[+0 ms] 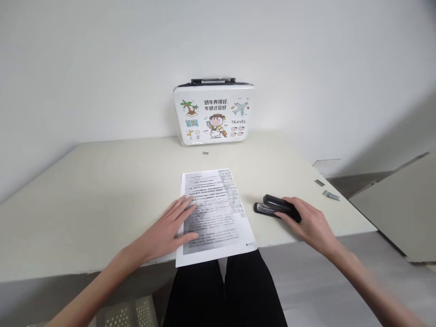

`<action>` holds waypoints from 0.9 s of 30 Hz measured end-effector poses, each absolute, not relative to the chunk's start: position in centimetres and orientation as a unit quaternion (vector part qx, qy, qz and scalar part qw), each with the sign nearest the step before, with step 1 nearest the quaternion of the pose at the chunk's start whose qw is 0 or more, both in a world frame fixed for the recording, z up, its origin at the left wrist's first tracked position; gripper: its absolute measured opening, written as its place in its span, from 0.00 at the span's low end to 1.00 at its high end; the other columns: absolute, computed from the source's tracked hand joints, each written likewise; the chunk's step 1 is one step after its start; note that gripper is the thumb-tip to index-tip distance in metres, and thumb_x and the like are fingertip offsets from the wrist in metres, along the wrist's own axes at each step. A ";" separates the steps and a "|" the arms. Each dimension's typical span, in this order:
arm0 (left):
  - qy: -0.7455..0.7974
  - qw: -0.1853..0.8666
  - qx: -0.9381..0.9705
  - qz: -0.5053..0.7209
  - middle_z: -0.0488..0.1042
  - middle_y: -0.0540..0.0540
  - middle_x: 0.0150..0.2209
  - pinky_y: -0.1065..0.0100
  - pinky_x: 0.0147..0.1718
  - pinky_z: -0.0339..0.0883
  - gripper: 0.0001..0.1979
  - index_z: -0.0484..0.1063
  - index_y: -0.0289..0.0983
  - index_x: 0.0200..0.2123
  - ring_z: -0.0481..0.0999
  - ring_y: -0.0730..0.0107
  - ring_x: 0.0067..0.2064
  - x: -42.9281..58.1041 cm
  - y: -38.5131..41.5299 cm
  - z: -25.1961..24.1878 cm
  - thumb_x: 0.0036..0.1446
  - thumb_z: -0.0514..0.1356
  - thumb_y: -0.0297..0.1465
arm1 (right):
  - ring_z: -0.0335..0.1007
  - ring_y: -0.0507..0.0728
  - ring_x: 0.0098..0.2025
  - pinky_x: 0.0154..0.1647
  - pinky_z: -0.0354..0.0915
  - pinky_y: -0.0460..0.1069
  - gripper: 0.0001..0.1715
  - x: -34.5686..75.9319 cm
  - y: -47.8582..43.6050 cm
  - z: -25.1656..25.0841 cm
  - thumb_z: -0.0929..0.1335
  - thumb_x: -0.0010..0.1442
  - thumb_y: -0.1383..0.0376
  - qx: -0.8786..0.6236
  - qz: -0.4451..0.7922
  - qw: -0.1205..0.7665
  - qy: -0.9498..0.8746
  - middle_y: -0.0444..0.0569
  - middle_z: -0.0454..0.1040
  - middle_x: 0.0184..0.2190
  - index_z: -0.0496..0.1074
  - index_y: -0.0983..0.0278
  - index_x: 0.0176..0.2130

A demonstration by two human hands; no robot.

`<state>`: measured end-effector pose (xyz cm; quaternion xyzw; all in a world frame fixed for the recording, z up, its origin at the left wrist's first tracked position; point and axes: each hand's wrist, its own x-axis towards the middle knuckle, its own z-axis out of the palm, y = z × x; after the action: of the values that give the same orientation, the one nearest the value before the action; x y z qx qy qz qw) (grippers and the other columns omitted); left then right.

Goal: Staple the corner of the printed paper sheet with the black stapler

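paper pinned, stapler gripped
left hand [170, 229] lies spread on the paper [218, 200] at the near edge of the worktop [102, 190]; right hand [308, 222] curls round the stapler [277, 208] just beside it. firm flat pressure should keep the paper from sliding.

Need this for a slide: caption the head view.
Left hand flat on a printed sheet, right hand holding a black stapler.

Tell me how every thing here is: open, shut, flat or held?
paper, flat on the table, near edge hanging over.
left hand, open, flat on the paper.
stapler, lying down on the table.
right hand, curled over the stapler.
case, upright, shut, by the wall.
staple strips, loose by the table's right edge.
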<state>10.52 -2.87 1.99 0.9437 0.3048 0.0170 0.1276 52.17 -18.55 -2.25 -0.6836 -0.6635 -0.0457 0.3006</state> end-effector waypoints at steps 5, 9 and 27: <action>0.269 0.109 0.957 0.019 0.42 0.49 0.78 0.47 0.75 0.30 0.41 0.42 0.50 0.77 0.39 0.52 0.77 14.8 -2.9 1.8 0.69 0.52 0.56 | 0.78 0.64 0.43 0.41 0.72 0.54 0.26 53.2 -19.5 -2.6 0.67 0.67 0.43 -0.749 0.026 0.398 -0.530 0.54 0.80 0.43 0.71 0.60 0.51; 0.254 0.116 0.960 0.023 0.43 0.46 0.77 0.47 0.74 0.29 0.40 0.45 0.47 0.77 0.38 0.52 0.78 20.4 -1.7 1.8 0.70 0.49 0.56 | 0.77 0.64 0.43 0.41 0.72 0.55 0.30 53.4 -19.4 -2.4 0.69 0.63 0.42 -0.771 0.048 0.491 -0.402 0.55 0.81 0.43 0.72 0.62 0.51; 0.206 0.166 0.961 0.086 0.48 0.39 0.77 0.43 0.73 0.32 0.41 0.50 0.37 0.75 0.42 0.52 0.77 39.6 2.2 0.4 0.70 0.44 0.57 | 0.76 0.66 0.49 0.48 0.71 0.58 0.28 53.2 -18.5 -2.4 0.69 0.63 0.44 -0.745 0.010 0.583 -0.323 0.57 0.80 0.46 0.71 0.62 0.50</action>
<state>39.56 2.16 0.35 0.9605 0.2063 0.0857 0.1658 53.24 -18.51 -2.38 -0.7453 -0.3232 0.0101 0.5830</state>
